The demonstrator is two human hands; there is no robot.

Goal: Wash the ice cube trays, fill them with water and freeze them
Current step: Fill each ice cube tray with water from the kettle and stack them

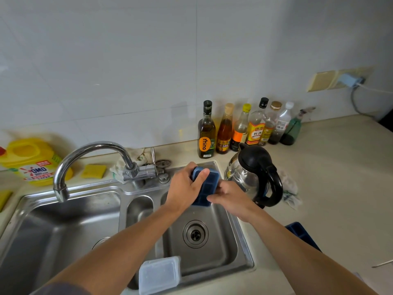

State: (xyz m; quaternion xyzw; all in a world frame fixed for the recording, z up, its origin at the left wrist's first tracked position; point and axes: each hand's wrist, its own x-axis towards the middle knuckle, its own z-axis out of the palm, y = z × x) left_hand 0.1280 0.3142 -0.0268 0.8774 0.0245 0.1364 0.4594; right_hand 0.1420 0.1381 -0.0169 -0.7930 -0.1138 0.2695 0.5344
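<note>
We hold the blue ice cube tray over the small right basin of the sink, cups facing up. Left hand wraps its far end, thumb on the rim; right hand pinches the near corner, fingers closed on the edge. It looks light and likely bendy, slick if wet, so a two-ended grip suits. A second blue tray lies on the worktop, beside our right forearm.
</note>
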